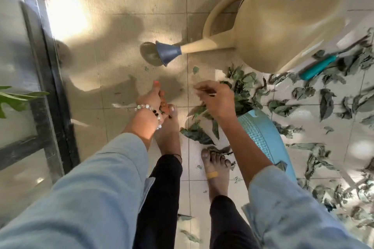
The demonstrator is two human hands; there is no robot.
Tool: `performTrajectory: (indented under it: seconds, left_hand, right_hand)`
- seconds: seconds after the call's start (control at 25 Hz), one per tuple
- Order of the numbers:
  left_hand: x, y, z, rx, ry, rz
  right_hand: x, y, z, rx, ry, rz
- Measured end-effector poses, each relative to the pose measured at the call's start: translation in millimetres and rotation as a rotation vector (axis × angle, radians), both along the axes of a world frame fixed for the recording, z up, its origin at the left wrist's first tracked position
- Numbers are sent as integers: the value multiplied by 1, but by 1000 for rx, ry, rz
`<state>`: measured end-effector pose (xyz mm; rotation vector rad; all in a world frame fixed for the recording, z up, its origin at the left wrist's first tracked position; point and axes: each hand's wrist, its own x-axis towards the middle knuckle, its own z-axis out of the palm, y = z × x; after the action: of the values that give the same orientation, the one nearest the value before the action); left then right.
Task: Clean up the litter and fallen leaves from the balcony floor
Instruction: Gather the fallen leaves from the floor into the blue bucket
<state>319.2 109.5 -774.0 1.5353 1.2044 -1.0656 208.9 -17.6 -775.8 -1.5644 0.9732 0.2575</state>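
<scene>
Bare tiled floor (pixel 121 50) is lying open ahead and to the left, giving the hands free passage there. A dark door frame (pixel 50 79) is closing off the far left edge. Ahead to the right, a beige watering can (pixel 287 24) is lying on its side, its spout (pixel 204 45) and blue rose (pixel 167 52) reaching across the tiles. Dried leaves (pixel 242 89) are crowding the floor to the right, just beside a teal-handled tool (pixel 317 67). A light blue dustpan (pixel 261 137) is sitting under the right forearm, and two bare feet (pixel 216 170) are taking up the near middle.
</scene>
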Motion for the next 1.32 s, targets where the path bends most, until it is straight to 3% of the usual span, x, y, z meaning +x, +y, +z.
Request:
performTrajectory:
  seconds: [0.08,0.12,0.2,0.32,0.52,0.56,0.76,0.84,0.88,0.92,1.0,1.08,1.12,1.2,1.32]
  left_hand:
    - [9,3,-3,15,8,-112]
    - [12,4,-5,21,19,-163]
    - [18,7,-10,31,53,-214]
    - [27,9,-15,46,86,-262]
    - [38,13,-17,28,113,-344]
    - [40,13,-18,31,112,-363]
    - [49,12,-15,22,62,-464]
    - [21,24,-32,-10,-38,-434]
    - [10,24,-33,-19,0,-448]
    - [4,33,-53,50,-76,-499]
    - [3,31,-73,-29,39,-418]
    - [13,13,-48,49,21,-403]
    - [18,-8,-8,49,-38,-354]
    - [1,-20,11,-24,-43,-305]
    - [-36,-38,61,-109,28,-307]
  right_hand:
    - [-9,-3,-35,-298,357,214]
    - [-13,3,-48,-313,493,404]
    - [-16,20,-63,-376,578,644]
    - [-13,22,-69,-616,407,784]
    - [31,-2,-75,-629,209,370]
    - [40,-4,-78,-654,182,377]
    - [46,14,-92,-840,43,783]
    - [39,17,-87,-867,24,812]
    - [36,15,-82,-800,57,735]
    - [32,10,-78,-715,147,612]
    - [20,0,-63,-416,316,160]
    - [16,-2,-29,52,161,-301]
    - [13,1,-13,217,22,-436]
    - [5,11,17,360,-121,-484]
    - [-10,32,74,200,-119,-389]
